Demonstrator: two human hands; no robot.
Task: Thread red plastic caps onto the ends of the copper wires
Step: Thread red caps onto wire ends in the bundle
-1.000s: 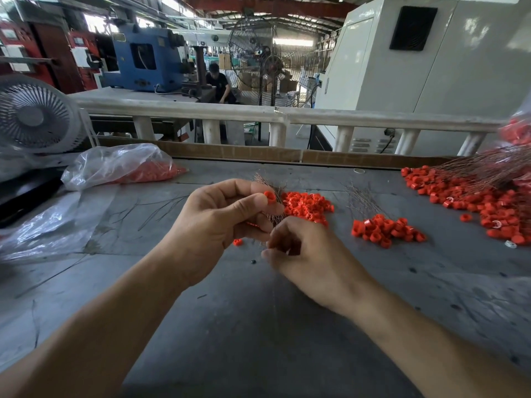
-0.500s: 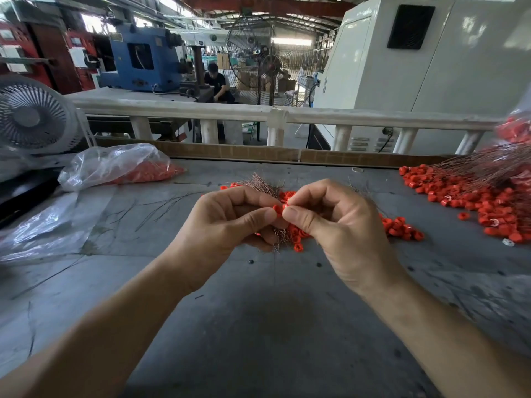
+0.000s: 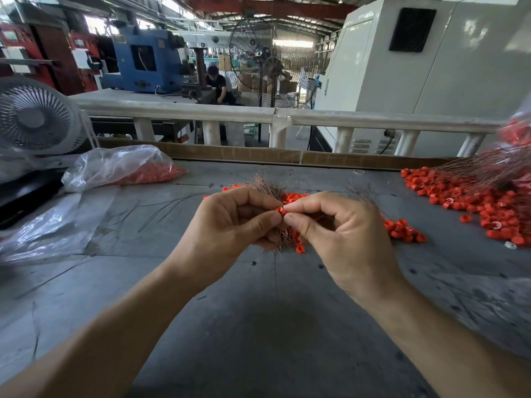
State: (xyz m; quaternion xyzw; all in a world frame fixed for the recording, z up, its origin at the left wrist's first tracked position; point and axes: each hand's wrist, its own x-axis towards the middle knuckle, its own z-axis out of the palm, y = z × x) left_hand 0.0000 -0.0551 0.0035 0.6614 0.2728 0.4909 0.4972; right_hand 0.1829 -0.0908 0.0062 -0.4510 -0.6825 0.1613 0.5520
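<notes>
No writing can be read anywhere. Left on the table [image 3: 258, 326] lies a bag [image 3: 115, 168] of red caps. The left hand [image 3: 230, 228] grips a wire bundle [image 3: 265, 186]; the right hand [image 3: 342, 237] pinches one cap [image 3: 280, 210] between thumb and forefinger, touching the left thumb tip. Far right, a cap pile [image 3: 471, 205] lies under more wires.

Daylit factory hall (grey worktable [image 3: 258, 326])

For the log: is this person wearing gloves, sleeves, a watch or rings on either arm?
None visible. Left hand and right hand are ungloved, both forearms show no sleeve up to the frame edge, and no watch, ring, band or marking appears on either.
</notes>
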